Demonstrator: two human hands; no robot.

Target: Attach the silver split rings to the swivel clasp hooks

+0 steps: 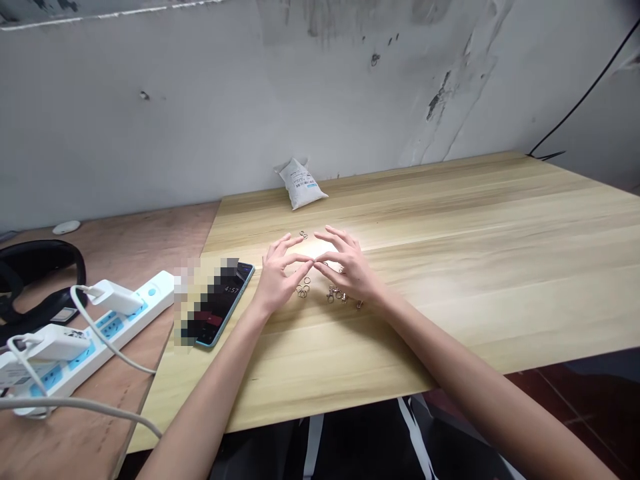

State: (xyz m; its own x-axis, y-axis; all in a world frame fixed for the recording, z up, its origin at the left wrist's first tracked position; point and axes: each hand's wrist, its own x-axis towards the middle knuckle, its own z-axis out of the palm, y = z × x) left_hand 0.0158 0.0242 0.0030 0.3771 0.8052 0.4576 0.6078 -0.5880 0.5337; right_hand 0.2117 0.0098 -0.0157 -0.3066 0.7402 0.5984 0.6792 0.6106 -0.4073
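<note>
My left hand [281, 275] and my right hand [349, 265] meet fingertip to fingertip over the wooden table. Thumb and index finger of each are pinched together, the other fingers raised. Whatever small piece lies between the tips is too small and hidden to name. Several metal rings [303, 291] lie below my left hand. Under my right palm and wrist sit several small metal clasps [331, 294], partly covered by the hand. Just beyond my fingers rests another little group of rings [303, 235].
A white plastic packet [302, 185] stands by the wall. Left of my forearm lies a phone [220, 303], partly pixelated. Farther left are a white power strip [113, 333] with plugged-in chargers, cables and a black strap-like object [45, 283]. The table's front edge [330, 408] is near me.
</note>
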